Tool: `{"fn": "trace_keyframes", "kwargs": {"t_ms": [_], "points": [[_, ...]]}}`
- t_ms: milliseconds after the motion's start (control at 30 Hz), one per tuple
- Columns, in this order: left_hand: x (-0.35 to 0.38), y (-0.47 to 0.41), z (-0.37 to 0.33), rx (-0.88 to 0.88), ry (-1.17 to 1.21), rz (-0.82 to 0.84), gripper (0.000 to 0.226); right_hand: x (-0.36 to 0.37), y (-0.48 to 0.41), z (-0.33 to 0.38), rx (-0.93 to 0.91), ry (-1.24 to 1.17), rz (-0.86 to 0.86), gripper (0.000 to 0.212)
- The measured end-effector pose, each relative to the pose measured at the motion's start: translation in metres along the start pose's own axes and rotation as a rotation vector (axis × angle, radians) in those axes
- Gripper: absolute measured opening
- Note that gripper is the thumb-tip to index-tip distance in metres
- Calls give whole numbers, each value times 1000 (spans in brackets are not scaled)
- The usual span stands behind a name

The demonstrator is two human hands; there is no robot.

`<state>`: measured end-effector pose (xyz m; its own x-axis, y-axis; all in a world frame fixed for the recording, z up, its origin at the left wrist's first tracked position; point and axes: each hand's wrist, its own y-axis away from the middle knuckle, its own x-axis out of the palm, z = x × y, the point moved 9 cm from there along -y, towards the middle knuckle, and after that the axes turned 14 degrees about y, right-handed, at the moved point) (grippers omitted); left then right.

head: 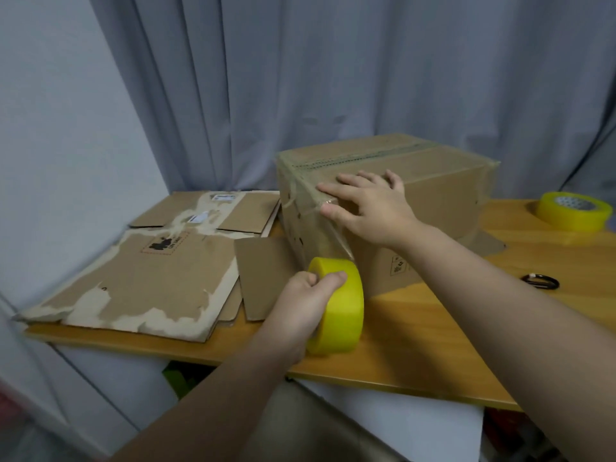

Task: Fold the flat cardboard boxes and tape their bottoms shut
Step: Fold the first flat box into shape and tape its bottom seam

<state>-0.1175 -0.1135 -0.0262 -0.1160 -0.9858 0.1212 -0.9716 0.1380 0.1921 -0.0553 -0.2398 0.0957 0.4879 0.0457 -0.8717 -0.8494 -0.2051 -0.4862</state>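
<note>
At 9 o'clock from the centre of the view, the flat boxes [143, 278] lie in a stack on the wooden table [416, 345], their surface torn and peeled in many places. Just beside them, at 3 o'clock from the stack, your left hand [306, 305] grips the yellow tape roll [343, 315], with the fingers and thumb curled tightly round its edge; the roll stands on edge near the front of the table. From the roll a clear strip of tape [335, 228] goes up toward 12 o'clock to the near corner of the folded box [443, 185]. This box stands on the table at the centre, and old tape runs along its top seam. Your right hand [370, 208] rests flat on the box, fingers straight and spread, and the thumb presses the strip against the cardboard. At 3 o'clock from the box, a second tape roll [571, 211] lies flat. A black ring [541, 281] lies at 5 o'clock from the box.
</note>
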Motion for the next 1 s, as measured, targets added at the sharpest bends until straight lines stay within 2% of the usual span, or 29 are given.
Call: {"fn": "trace_keyframes", "kwargs": {"t_ms": [33,100,167,267,367,400,500,533,667,833,933,1000], "points": [[0,3,-2,17,-7,-5,45,0,0,0,3,-1,-8,50],[-3,11,-3,76,11,-38,23,-1,0,1,7,-7,-30,52],[-4,22,-3,116,119,-56,11,-1,0,2,4,-13,-53,54],[-1,28,-1,185,196,-63,18,0,-1,1,7,-30,-84,57],[-2,29,-10,260,56,-130,27,-3,1,2,21,-31,-151,59],[-3,28,-11,254,40,-142,33,-3,2,2,27,-33,-182,60],[-5,22,-11,142,93,-104,69,-3,6,6,40,-12,-281,61],[-5,17,-11,123,82,-91,69,-3,7,8,42,2,-315,59],[-9,4,-18,128,-66,-63,49,-1,8,13,30,49,-374,56],[-20,-10,-20,99,-216,-126,15,7,10,12,-116,147,-304,83],[-11,-20,-25,122,-193,-76,15,9,9,12,-156,206,-264,94],[-6,-21,-27,140,-125,-70,17,4,9,15,-147,209,-296,88]]}}
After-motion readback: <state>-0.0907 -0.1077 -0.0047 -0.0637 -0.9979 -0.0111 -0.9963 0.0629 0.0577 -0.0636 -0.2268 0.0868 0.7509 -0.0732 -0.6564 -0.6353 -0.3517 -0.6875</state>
